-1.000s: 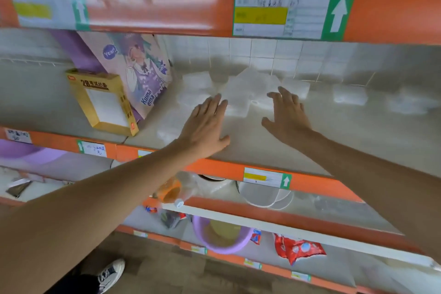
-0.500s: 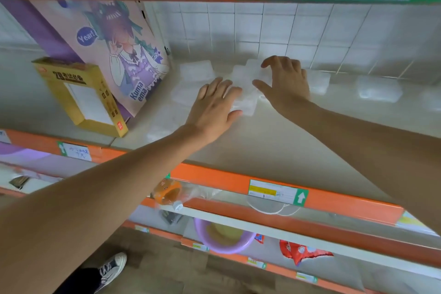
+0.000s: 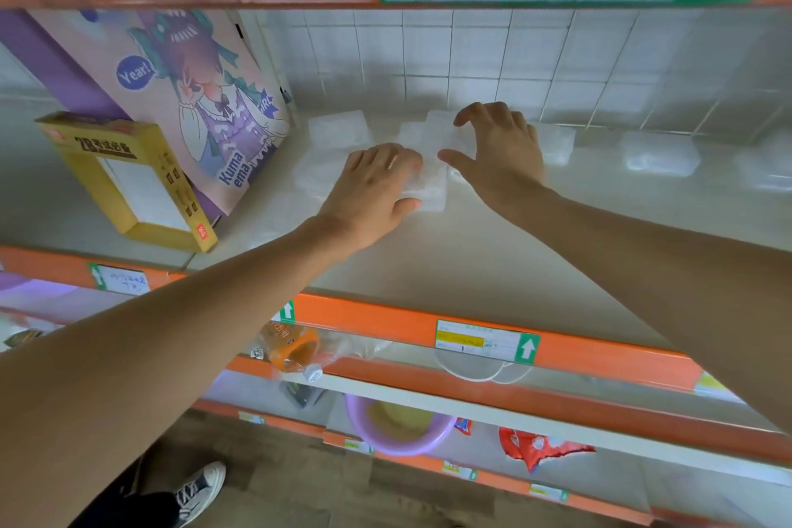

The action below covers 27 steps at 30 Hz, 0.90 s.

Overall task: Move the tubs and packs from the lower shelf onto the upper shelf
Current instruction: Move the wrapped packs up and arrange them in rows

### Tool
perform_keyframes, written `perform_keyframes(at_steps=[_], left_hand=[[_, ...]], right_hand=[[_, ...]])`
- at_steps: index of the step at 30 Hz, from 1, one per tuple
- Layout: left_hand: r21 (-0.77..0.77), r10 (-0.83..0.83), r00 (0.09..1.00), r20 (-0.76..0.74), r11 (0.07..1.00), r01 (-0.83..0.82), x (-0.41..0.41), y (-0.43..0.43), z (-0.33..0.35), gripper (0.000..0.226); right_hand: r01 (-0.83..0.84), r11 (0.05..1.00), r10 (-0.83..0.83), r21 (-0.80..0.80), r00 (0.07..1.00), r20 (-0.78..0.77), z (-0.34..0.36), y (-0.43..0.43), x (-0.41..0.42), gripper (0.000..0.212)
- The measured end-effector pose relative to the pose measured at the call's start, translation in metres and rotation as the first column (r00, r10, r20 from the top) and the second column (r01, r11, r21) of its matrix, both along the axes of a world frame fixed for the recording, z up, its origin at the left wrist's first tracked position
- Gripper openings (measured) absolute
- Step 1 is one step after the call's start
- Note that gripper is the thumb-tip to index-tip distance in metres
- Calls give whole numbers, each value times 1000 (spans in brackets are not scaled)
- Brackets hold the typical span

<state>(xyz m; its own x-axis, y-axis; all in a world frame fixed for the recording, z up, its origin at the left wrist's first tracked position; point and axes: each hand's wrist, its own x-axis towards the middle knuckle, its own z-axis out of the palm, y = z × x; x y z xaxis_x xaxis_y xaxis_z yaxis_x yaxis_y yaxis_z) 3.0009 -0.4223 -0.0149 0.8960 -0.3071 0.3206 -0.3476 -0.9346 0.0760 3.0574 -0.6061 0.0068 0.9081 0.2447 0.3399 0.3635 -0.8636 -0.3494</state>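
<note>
Packs (image 3: 338,129) and tubs (image 3: 660,152) are still lying on the lower shelf (image 3: 471,253); 1 pack (image 3: 426,191) is being pressed under the released left hand (image 3: 368,189); the right hand's (image 3: 497,150) grip cannot be told.

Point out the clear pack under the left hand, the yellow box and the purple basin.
clear pack (image 3: 433,189), head view, its uncovered right end.
yellow box (image 3: 137,189), head view, its white front panel.
purple basin (image 3: 398,446), head view, front outer wall.
</note>
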Motion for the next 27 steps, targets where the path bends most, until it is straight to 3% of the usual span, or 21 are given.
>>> perform_keyframes(at_steps=[12,20,27], left_hand=[[-112,147,979,-140,980,-163,-37,-2,6,66],[-151,153,981,-116,974,-170,-73,-12,10,63],[-213,55,986,-159,973,-88,-108,-30,33,68]], right_hand=[[-23,997,22,-79,1000,-15,9,-19,-48,59],[22,993,-22,-113,1000,1,14,-41,-104,60],[73,986,-75,-151,997,-8,31,-69,-158,63]])
